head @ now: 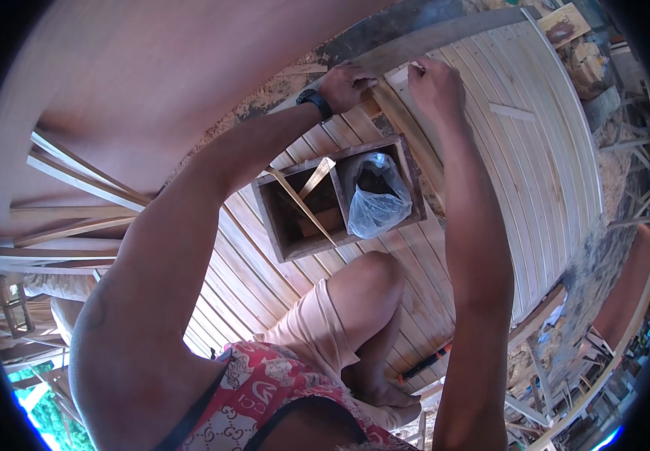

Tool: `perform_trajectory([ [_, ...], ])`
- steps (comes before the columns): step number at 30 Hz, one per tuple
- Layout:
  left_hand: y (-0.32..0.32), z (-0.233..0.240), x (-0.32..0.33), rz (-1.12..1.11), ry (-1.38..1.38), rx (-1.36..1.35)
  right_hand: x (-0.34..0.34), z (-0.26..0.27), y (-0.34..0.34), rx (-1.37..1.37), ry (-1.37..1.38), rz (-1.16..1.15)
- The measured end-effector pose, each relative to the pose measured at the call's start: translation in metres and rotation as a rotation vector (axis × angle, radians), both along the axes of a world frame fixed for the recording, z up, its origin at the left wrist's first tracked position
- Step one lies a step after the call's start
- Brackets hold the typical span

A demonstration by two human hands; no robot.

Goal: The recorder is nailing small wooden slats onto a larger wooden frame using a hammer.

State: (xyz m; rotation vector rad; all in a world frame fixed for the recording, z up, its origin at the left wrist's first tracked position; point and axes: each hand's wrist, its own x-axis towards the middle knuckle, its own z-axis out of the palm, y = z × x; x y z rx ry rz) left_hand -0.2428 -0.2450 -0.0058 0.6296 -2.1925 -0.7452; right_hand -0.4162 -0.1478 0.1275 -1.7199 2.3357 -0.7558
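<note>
My left hand, a dark watch on its wrist, reaches past the box with fingers curled down close to a narrow wooden board. Whether anything lies under its fingers is hidden. On the other side of that board, my right hand is closed, a small pale piece pinched at its fingertips. Nearer to me, a two-compartment wooden box rests on the slatted planks. Its right compartment holds a clear plastic bag with dark contents. A thin wooden strip lies across the left one.
A loose wood offcut lies on the planks at right. My bent knee is close to the box. Long curved strips stick out at left. Beyond the planks' right edge are sawdust-covered ground and timber frames.
</note>
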Motion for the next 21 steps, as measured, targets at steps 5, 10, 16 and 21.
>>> perform_trajectory([
  [5, -0.001, -0.001, 0.001, 0.007, 0.025, 0.009, 0.004, 0.001, -0.006, 0.098, -0.006, 0.021],
  [10, 0.001, 0.0, -0.002, 0.003, 0.02, 0.009, 0.003, -0.004, 0.002, 0.0, -0.03, 0.006],
  [16, -0.005, -0.006, 0.006, 0.004, 0.013, -0.019, -0.018, 0.016, 0.03, -0.249, -0.379, -0.224],
  [21, -0.003, -0.01, 0.003, 0.009, 0.07, 0.106, -0.073, -0.064, 0.106, -0.279, -1.129, -0.729],
])
